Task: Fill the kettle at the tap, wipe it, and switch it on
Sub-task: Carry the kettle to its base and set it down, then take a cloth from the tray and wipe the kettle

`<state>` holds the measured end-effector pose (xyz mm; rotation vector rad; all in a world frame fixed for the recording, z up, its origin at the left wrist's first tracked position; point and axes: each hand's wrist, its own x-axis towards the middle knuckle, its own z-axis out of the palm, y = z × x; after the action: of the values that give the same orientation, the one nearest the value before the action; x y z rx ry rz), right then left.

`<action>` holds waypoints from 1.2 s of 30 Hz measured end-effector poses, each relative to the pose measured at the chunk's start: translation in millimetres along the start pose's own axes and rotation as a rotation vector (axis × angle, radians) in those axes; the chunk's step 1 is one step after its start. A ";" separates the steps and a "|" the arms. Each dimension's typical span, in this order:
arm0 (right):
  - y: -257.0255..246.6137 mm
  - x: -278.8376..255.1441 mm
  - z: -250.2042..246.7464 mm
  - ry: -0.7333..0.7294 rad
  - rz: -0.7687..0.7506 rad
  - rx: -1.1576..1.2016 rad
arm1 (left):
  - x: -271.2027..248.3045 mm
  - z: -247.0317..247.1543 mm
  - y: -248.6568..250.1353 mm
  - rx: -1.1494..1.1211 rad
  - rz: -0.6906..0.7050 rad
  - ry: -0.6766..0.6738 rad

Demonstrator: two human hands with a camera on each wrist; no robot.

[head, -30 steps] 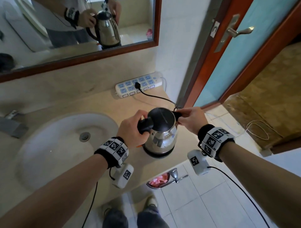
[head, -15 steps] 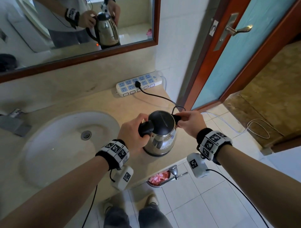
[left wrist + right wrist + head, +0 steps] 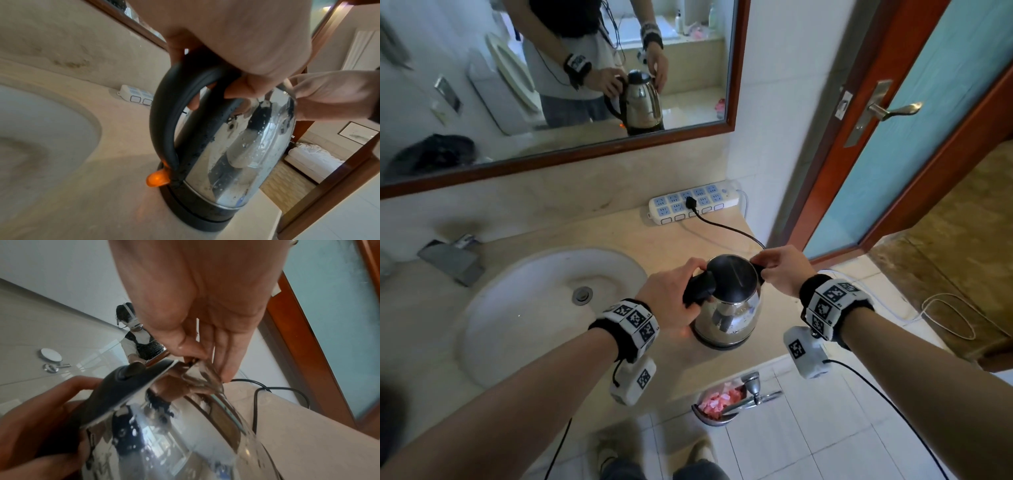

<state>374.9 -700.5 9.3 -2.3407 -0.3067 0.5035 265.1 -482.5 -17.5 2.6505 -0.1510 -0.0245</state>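
Hotel bathroom: basin (image 3: 517,308), mirror (image 3: 551,85), toilet (image 3: 513,75).

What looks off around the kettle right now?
The kettle sits on its base with the orange switch glowing, yet water droplets cling to its steel side and handle, so it looks unwiped. The power strip lies on the counter near the sink.

1. The kettle (image 3: 727,308) is shiny steel with a black lid, handle and base, dotted with water drops.
2. It stands upright on the table (image 3: 619,236), right of the sink.
3. Its orange switch (image 3: 157,179) glows at the handle's foot.
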 end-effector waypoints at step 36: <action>-453.1 -68.4 245.2 -0.429 -0.955 -0.521 | -341.7 -276.4 -220.5 0.201 -1.083 0.219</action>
<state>171.6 -252.3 176.5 -2.1704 -1.8154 0.4526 -39.7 -122.1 120.4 2.5604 1.3932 -0.0748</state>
